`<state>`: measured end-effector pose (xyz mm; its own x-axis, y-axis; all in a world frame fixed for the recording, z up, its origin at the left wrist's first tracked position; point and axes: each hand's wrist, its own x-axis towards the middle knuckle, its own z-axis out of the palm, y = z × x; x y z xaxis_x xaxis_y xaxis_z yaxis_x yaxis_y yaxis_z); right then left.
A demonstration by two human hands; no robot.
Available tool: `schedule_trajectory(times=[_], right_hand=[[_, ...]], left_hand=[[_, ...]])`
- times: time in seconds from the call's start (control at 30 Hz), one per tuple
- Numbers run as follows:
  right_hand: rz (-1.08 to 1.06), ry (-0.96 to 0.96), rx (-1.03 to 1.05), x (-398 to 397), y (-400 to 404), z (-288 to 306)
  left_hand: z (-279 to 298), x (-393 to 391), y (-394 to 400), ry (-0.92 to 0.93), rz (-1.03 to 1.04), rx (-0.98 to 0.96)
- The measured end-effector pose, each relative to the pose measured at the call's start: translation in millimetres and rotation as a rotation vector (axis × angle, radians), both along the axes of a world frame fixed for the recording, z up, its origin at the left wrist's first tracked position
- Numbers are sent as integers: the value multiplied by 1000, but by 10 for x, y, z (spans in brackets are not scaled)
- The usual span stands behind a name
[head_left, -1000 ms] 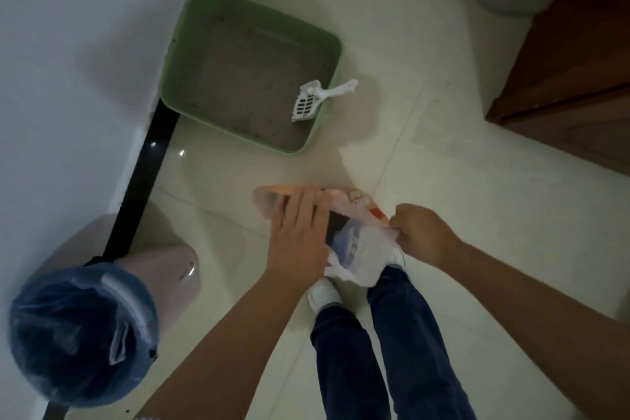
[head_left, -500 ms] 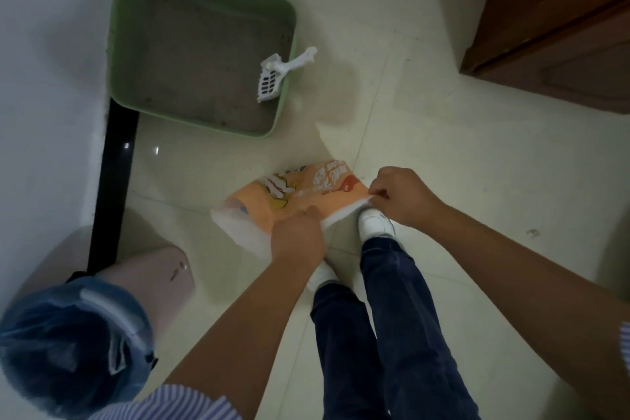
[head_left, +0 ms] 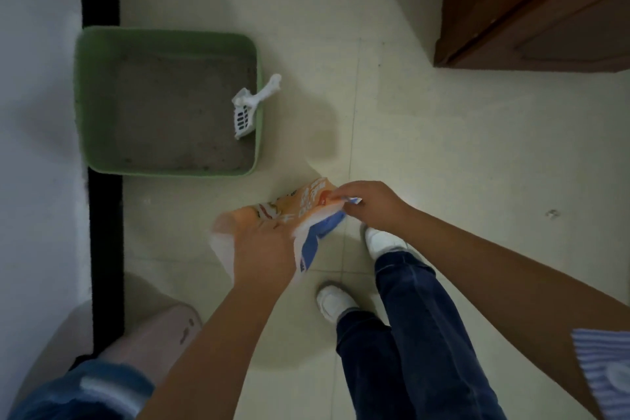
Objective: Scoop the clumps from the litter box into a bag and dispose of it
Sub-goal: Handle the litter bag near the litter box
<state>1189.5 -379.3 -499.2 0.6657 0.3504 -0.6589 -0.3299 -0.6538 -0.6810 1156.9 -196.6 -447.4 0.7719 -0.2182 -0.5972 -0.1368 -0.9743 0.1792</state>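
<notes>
Orange-and-white printed plastic bag (head_left: 300, 211) at frame centre, gripped by both hands.
Left hand (head_left: 264, 254) clutching its lower edge; right hand (head_left: 370, 203) pinching upper corner; green plastic litter box (head_left: 102, 160) with white slotted scoop (head_left: 254, 106) upper left.

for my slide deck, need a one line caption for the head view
Both hands, left and right, pull open an orange printed plastic bag beside a green litter box holding a white slotted scoop.

Print on the bag (head_left: 300, 204) too blurred to read

Bare floor (head_left: 426, 164) between litter box (head_left: 259, 106) and cabinet (head_left: 531, 10).
</notes>
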Motion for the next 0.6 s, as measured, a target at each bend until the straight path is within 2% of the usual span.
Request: schedule_trajectory(times=[0.07,0.13,0.23,0.3,0.47,0.6], right_hand=[[-126,54,3,58,110,-113],[-206,101,10,82,163,-203],[-296,199,73,49,105,-280],[-346,250,62,-21,0,-368],[-69,225,-144,-50,-77,-750],[121,153,-129,165,222,-1089]], left_hand=[[-7,98,-16,74,-32,107],[-69,188,-34,75,48,121],[-135,355,-137,38,227,-107],[-213,463,-200,51,194,-188],[-303,674,-133,-35,100,-176],[-424,704,41,-110,274,-127]])
